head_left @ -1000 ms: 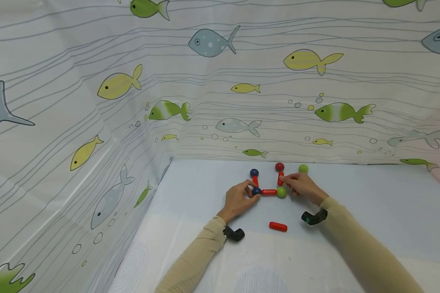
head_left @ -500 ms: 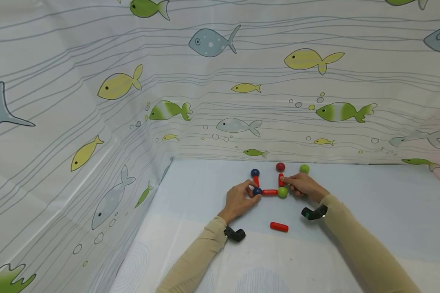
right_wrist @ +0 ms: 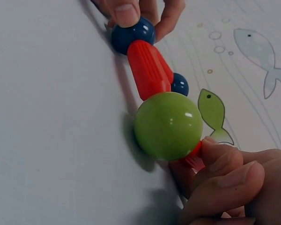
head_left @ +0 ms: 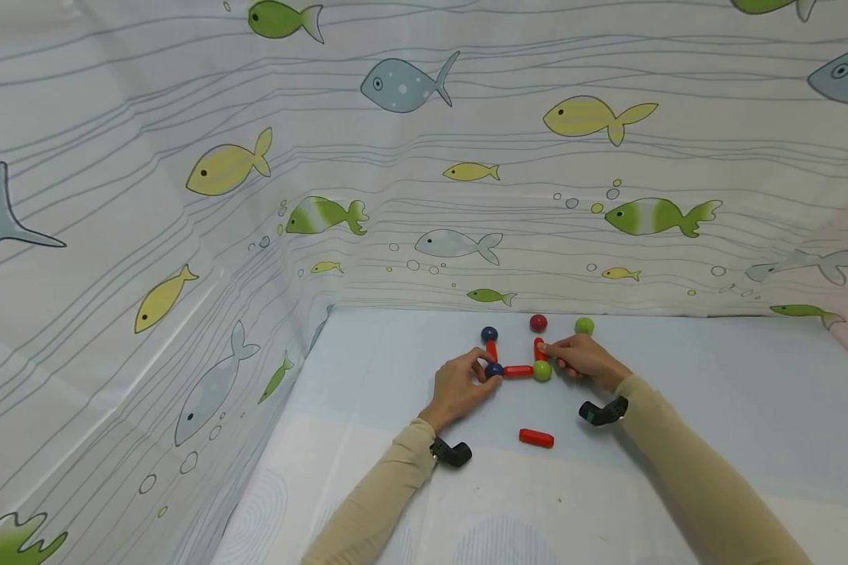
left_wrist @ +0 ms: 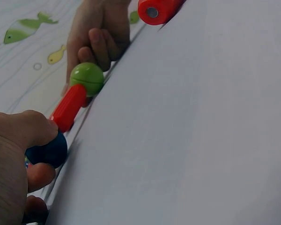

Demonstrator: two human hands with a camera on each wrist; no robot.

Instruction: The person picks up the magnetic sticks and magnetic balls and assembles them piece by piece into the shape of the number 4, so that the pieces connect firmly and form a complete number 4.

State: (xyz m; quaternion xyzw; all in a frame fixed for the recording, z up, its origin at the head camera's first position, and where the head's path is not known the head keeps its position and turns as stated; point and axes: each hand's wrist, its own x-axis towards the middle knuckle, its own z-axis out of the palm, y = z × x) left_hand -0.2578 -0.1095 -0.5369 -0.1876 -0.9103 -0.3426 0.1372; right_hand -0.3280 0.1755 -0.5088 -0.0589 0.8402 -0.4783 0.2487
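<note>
My left hand [head_left: 459,384] pinches a dark blue ball [head_left: 494,370] between thumb and fingers. From that ball a red magnetic rod [head_left: 518,371] runs right to a light green ball [head_left: 542,370]. A second red rod [head_left: 491,351] leads back from it to another dark blue ball [head_left: 489,334]. With thumb and fingers my right hand [head_left: 586,359] pinches a third red rod [head_left: 539,345], its near end at the green ball. In the right wrist view the green ball [right_wrist: 168,125] partly hides this rod [right_wrist: 195,159].
A red ball [head_left: 539,322] lies behind the held rod, and a second green ball [head_left: 584,324] sits just behind my right hand. Closer to me lies a loose red rod [head_left: 536,438]; its metal end disc shows in the left wrist view. A fish-print sheet [head_left: 396,173] hangs behind the table.
The rod in my right hand has come slightly toward me, away from the red ball and up to the green ball. My left hand keeps its hold on the blue ball.
</note>
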